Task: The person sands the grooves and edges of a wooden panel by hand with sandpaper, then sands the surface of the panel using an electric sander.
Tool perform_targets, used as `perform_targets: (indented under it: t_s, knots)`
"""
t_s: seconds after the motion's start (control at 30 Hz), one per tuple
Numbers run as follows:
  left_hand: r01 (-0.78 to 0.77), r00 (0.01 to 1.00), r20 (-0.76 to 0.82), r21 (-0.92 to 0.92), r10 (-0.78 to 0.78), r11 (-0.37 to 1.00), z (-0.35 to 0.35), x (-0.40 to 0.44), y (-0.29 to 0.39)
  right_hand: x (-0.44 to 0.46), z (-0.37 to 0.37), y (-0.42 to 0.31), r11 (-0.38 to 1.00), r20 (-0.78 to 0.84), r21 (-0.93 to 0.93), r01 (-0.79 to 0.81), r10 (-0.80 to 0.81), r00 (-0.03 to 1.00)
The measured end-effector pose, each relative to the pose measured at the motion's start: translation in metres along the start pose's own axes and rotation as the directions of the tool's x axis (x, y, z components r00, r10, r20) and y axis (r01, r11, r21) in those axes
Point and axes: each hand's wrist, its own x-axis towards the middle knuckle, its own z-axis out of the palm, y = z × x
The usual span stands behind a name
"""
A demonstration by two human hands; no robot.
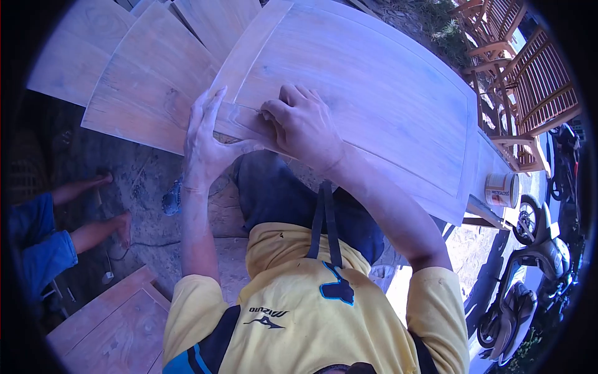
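A framed wooden panel door (367, 87) lies in front of me, pale with dust or coating. My left hand (208, 140) is at its near left corner, fingers stretched along the side edge and thumb spread along the front edge. On the frame strip just right of that corner, my right hand (305, 124) presses down with curled fingers. Whatever those fingers hold, if anything, is hidden beneath them. Both hands look dusty.
More wooden panels (149, 81) fan out at the left, and another panel (118, 327) lies lower left. A bare-legged person (93, 234) is at the left. A paint can (502, 189) stands at the right, near slatted wooden chairs (536, 81) and a motorcycle (529, 274).
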Motion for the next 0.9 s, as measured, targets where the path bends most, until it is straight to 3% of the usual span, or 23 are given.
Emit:
perform_targets:
  t_s: [0.07,0.17,0.23,0.37,0.47,0.57,0.63,0.77,0.83,0.9]
  knots:
    - [0.023,1.000,0.002,0.013,-0.023,1.000,0.000,-0.001,0.002,-0.004,-0.015,0.008,0.999,0.087,0.034,-0.010,0.007,0.996]
    - [0.052,0.998,-0.038,0.014,-0.052,0.999,-0.002,-0.001,0.006,-0.045,-0.076,0.014,0.994,0.169,-0.062,-0.090,0.100,0.981]
    - [0.066,0.995,-0.069,-0.004,-0.066,0.998,0.000,-0.001,0.005,-0.063,-0.095,0.016,0.973,0.186,-0.111,-0.204,0.222,0.957]
    - [0.104,0.994,-0.041,-0.015,-0.105,0.994,-0.002,-0.002,0.006,-0.026,-0.042,0.003,0.979,0.122,-0.040,-0.202,0.205,0.971]
    - [0.096,0.994,-0.047,-0.013,-0.097,0.995,0.003,-0.004,0.000,0.035,0.028,-0.013,0.995,0.108,0.060,-0.084,0.077,0.991]
    - [0.115,0.993,-0.039,-0.017,-0.115,0.993,-0.002,-0.003,-0.002,0.042,0.028,-0.013,0.997,0.120,0.065,-0.046,0.038,0.992]
    - [0.152,0.988,-0.030,-0.039,-0.153,0.988,-0.002,-0.003,-0.001,0.022,-0.006,-0.008,0.986,0.256,0.027,-0.162,0.150,0.955]
    - [0.134,0.990,-0.042,0.008,-0.134,0.991,-0.003,-0.006,-0.001,0.015,-0.008,-0.007,0.963,0.282,0.017,-0.268,0.253,0.925]
    - [0.087,0.996,-0.022,-0.007,-0.088,0.996,-0.004,-0.001,0.004,0.038,0.024,-0.014,0.994,0.162,0.052,-0.094,0.085,0.983]
    - [0.139,0.990,-0.006,-0.006,-0.139,0.990,-0.008,0.001,0.009,0.035,0.023,-0.009,0.996,0.140,0.062,-0.059,0.050,0.989]
